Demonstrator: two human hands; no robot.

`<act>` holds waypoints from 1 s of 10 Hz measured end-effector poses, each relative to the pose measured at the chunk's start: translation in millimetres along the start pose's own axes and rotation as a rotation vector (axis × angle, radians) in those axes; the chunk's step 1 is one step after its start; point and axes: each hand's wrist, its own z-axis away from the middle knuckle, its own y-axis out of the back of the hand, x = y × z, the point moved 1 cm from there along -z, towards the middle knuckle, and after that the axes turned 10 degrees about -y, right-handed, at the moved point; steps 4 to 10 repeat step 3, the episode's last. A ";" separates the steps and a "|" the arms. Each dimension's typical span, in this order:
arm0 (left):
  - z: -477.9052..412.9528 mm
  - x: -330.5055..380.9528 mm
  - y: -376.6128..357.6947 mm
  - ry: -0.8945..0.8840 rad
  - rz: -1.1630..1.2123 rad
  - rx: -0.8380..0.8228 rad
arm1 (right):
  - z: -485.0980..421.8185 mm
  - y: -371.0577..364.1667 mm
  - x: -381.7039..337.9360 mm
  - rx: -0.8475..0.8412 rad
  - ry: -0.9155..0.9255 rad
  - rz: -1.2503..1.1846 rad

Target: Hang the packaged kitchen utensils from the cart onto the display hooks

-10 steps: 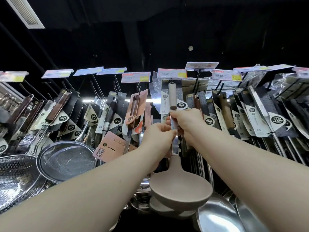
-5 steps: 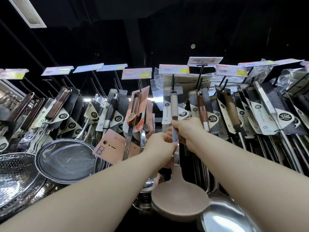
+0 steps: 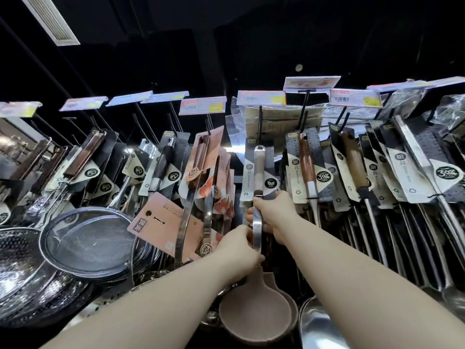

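Ladle (image 3: 254, 313) in L grip (image 3: 239, 250), R grip (image 3: 274, 212)

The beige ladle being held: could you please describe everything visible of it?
The ladle is held nearly upright, bowl down. Its round beige bowl looks like silicone; the flat shaft is shiny metal, topped by a pale grip with a hanging loop, backed by a printed card. The left hand grips the shaft near the bowl, the right hand higher up.

Single wide-angle view, worn on the head. Faced forward, tilted up at the display hooks (image 3: 260, 122); dark ceiling (image 3: 251, 34) filled the top. Close: left hand (image 3: 239, 248) and right hand (image 3: 275, 212) held a ladle (image 3: 257, 229) at the hooks.
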 end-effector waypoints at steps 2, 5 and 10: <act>6.7 5.6 1.6 0.018 0.028 0.011 | 3.5 7.0 1.1 0.012 0.034 0.218; 11.0 8.3 11.0 -0.013 0.001 0.088 | 40.5 13.3 -9.7 0.135 0.061 0.471; 11.0 8.3 11.0 -0.013 0.001 0.088 | 40.5 13.3 -9.7 0.135 0.061 0.471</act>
